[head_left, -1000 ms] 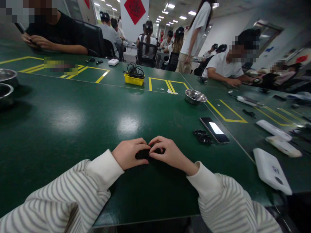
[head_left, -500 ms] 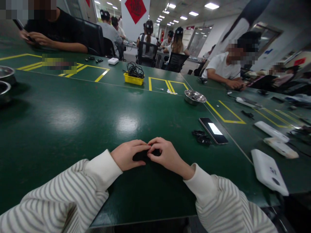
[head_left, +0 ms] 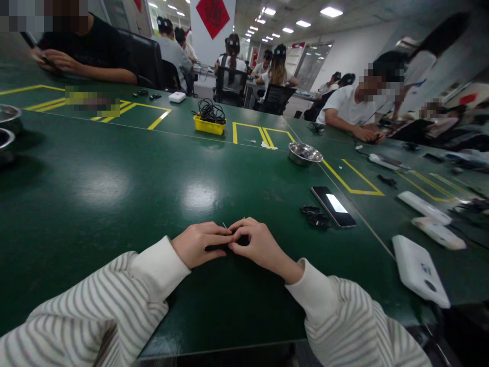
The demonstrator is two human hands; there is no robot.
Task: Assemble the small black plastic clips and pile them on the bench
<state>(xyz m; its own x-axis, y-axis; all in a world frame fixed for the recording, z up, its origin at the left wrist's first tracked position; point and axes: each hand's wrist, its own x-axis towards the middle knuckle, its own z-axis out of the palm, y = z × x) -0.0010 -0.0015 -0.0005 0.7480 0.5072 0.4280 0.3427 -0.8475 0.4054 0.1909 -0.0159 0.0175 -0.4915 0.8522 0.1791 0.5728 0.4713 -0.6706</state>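
Note:
Low over the green table, my left hand and my right hand meet at the fingertips. The fingers of both are bent in a pinch. A thin, pale sliver pokes up where they meet; its kind is too small to tell, and the fingers hide whatever else is there. To the right of my right hand lie some small black pieces, close to a phone with a lit screen.
A steel bowl stands farther back, and a yellow box holds coiled black cables. White devices lie along the right side. More steel bowls sit at the left edge. Other people work around the table and behind it.
The thin, pale sliver has come into sight above my fingertips. My fingers have shifted slightly and my left hand's gap has narrowed. In the right background a standing person has moved.

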